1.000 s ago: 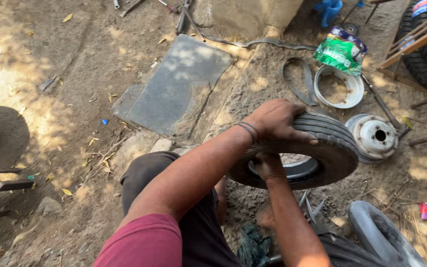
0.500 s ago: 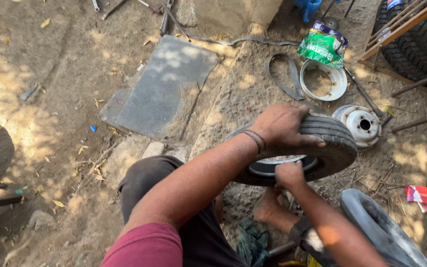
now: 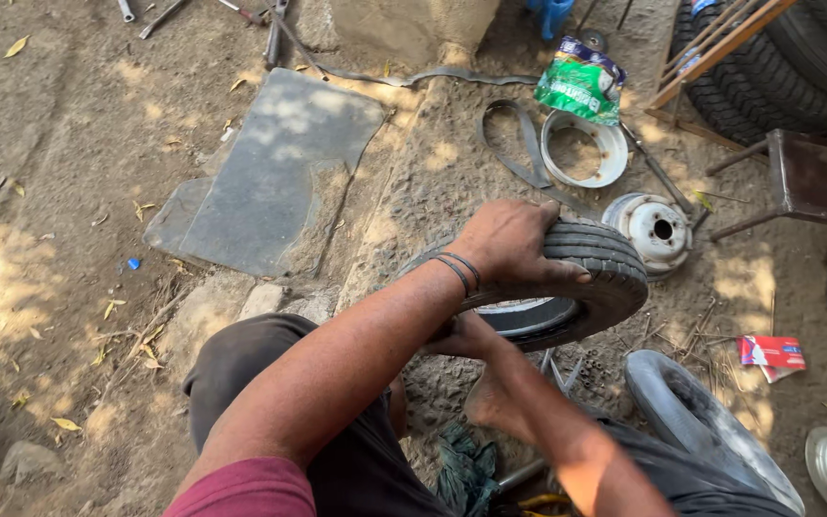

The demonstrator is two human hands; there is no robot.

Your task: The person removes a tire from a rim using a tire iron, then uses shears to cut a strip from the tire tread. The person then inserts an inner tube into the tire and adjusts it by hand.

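Head view, person seated on dirt ground (image 3: 69, 144), small tyre (image 3: 586, 278) held up on edge at centre-right of scene, its metal rim (image 3: 528, 314) showing in the bore. Step in hand, by judgement: working the tyre on or off its rim, w/ one hand steadying and the other busy at the bead; which direction cannot be told. Left hand (image 3: 509, 244) lies over the top of the tread, palm down, fingers spread & curled across the far sidewall, wrist w/ dark bangles near the near sidewall; its grip is pressed onto the tyre, forearm running from near-left up to it. Right hand (image 3: 471, 337) sits under the left forearm at the near lower edge of the tyre, touching the bead area; whether its grip is closed or spread cannot be told, fingers being hidden. Next move prob. calls for firm downward hold from the left hand while the right hand gets purchase at the bead, tyre kept from rolling. Around: grey flat slab (image 3: 279, 172) far-left; white ring (image 3: 576, 148) & rubber strip (image 3: 519, 144) far; a bare wheel hub (image 3: 658, 230) just right of the tyre; green packet (image 3: 581, 81) far; another tyre (image 3: 691, 421) near-right.
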